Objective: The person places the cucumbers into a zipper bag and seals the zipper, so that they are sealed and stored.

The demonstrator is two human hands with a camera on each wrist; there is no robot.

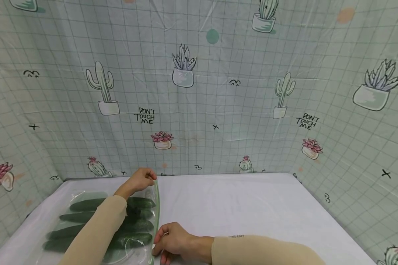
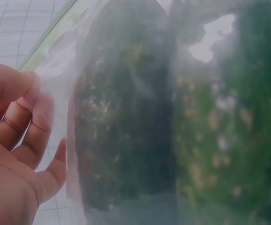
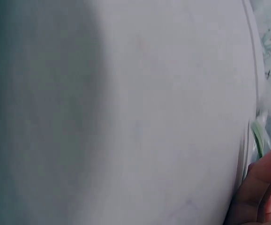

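A clear plastic zip bag point(image 1: 139, 254) lies flat at the left of the table, with several dark green cucumbers point(image 1: 137, 239) side by side inside. Along its right edge runs a light green zip strip point(image 1: 157, 209). My left hand point(image 1: 139, 181) pinches the far end of that strip between thumb and forefinger; the left wrist view shows this pinch next to the cucumbers point(image 2: 126, 122) under the plastic. Nearer to me, my right hand point(image 1: 175, 240) pinches the strip's near end. Only part of the right hand point(image 3: 262, 183) shows in the right wrist view, beside the green strip point(image 3: 258, 138).
The table point(image 1: 245, 206) has a white cover and stretches to the right of the bag. A hanging cloth point(image 1: 199, 103) printed with cacti and grid lines encloses its back and sides. My left forearm sleeve point(image 1: 97, 228) crosses over the bag.
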